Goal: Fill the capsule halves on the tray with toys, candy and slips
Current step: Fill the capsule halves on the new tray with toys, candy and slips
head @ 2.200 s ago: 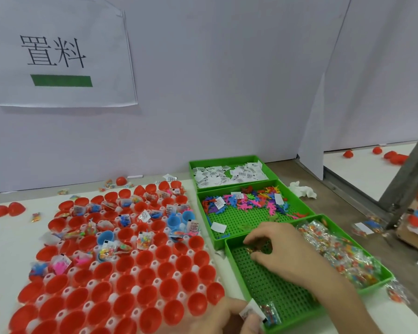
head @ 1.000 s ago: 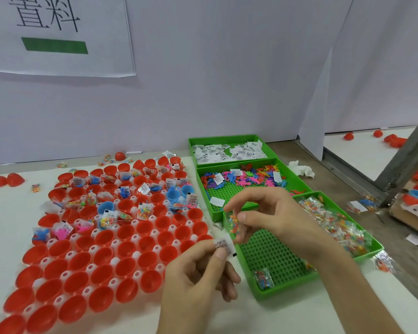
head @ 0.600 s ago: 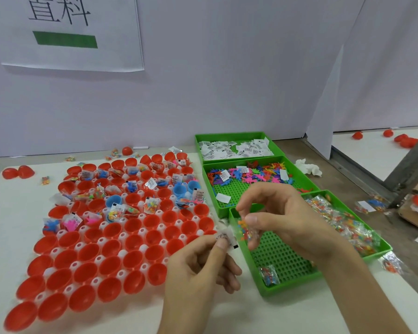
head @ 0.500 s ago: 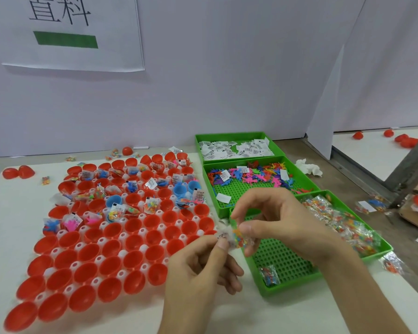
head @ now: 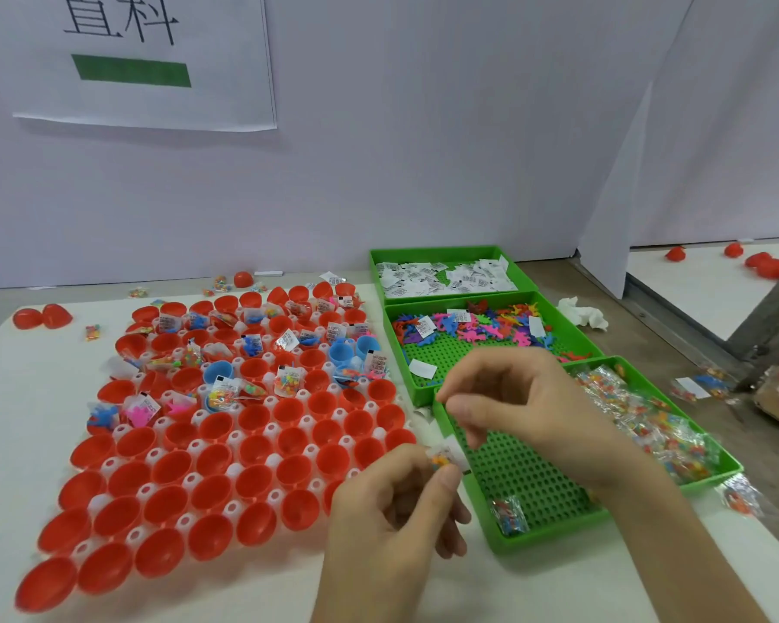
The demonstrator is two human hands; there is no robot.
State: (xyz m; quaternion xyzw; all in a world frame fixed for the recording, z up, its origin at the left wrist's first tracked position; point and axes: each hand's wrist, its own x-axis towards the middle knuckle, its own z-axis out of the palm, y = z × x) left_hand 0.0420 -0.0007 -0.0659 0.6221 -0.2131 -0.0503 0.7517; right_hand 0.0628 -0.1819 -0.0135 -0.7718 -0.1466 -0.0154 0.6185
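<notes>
Left hand (head: 392,510) pinches probable candy (head: 441,460); bin (head: 504,547) holds packets (head: 639,420).

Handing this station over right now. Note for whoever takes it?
Hands: left hand pinches a candy packet with what looks like a white slip, by the capsule tray's near right corner. The right hand hovers over the candy bin, fingers curled; too blurred to tell if it holds anything.
Supplies: slip bin farthest, toy bin middle, candy bin nearest.
Done: far rows hold fillings.
Left: near rows of red halves are empty; the pinched packet probably goes there next.
</notes>
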